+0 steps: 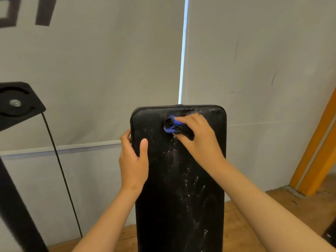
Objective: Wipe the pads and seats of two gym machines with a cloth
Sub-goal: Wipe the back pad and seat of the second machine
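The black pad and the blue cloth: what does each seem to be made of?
The black pad looks like vinyl or faux leather: pebbled grain, glossy wet streaks. The cloth seems soft fabric, perhaps microfibre; it bunches in folds under the right hand.

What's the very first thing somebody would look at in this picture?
The tall black pad in the middle, streaked with shiny marks, catches the eye first. Near its top the right hand presses a bunched blue and black cloth against it, while the left hand grips the pad's left edge. An orange frame stands out at the far right.
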A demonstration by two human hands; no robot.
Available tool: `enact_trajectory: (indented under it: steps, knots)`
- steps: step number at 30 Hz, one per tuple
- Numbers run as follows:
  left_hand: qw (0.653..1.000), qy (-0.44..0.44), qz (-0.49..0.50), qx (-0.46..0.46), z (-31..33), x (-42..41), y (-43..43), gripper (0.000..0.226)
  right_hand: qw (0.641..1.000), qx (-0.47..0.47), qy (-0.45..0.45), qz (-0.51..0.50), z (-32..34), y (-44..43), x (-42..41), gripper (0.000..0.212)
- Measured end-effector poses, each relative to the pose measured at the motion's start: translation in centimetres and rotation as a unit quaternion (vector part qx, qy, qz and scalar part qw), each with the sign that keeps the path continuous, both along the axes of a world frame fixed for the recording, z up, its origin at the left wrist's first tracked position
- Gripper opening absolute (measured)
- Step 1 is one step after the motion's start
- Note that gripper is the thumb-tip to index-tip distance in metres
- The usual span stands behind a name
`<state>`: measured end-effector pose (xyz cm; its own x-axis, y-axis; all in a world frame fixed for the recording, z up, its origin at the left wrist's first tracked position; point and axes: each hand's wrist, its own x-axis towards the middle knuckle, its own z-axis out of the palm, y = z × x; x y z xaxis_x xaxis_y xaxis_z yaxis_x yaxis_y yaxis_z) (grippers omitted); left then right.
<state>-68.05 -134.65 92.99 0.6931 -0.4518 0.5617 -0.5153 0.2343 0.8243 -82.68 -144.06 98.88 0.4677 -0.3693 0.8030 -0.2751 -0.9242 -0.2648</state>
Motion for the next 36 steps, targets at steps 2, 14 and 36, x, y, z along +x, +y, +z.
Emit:
enact_trajectory:
  steps: [2, 14, 36]
  knots:
    - [1.000, 0.010, 0.001, 0.011, -0.6, 0.0, 0.3, 0.043, 0.999, -0.030, 0.036, 0.007, -0.8, -0.3, -0.8, 0.039]
    - [0.998, 0.053, -0.034, 0.006, -1.8, -0.3, 0.6, 0.062, 0.995, 0.012, -0.084, -0.051, 4.1, -0.3, 1.7, 0.032]
    - [0.992, 0.110, -0.060, -0.022, -5.3, -0.2, 0.7, 0.031, 0.998, -0.052, 0.026, 0.002, 0.2, 4.7, 5.9, 0.037]
